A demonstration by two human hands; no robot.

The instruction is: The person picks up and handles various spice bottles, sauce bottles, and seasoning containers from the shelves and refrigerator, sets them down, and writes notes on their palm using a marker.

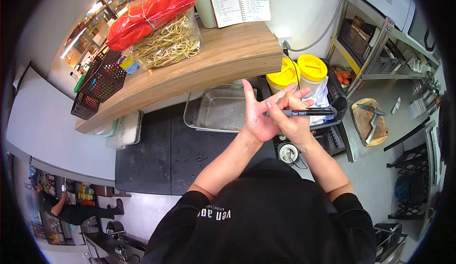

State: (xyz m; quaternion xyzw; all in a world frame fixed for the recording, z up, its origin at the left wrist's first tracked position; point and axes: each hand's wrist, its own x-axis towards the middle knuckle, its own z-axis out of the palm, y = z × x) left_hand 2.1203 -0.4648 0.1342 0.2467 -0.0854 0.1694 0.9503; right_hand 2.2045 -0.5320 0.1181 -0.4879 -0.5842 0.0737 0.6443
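Observation:
My left hand (259, 120) is turned palm up, thumb and fingers spread, with small dark marks on the palm. A dark pen (308, 112) is gripped in my right hand (295, 127), its tip at or very near the left palm. The right hand partly covers the fingers of the left. Both hands are above the counter, close to the metal wire-mesh tray (186, 109) and the tubs with yellow lids (311, 67).
A wooden shelf (228, 57) carries bagged noodles (166, 43), a red bag (152, 14) and an open handwritten notebook (241, 6). To the right, a knife (374, 121) lies on a round wooden board (360, 114). Another person (71, 212) stands far left.

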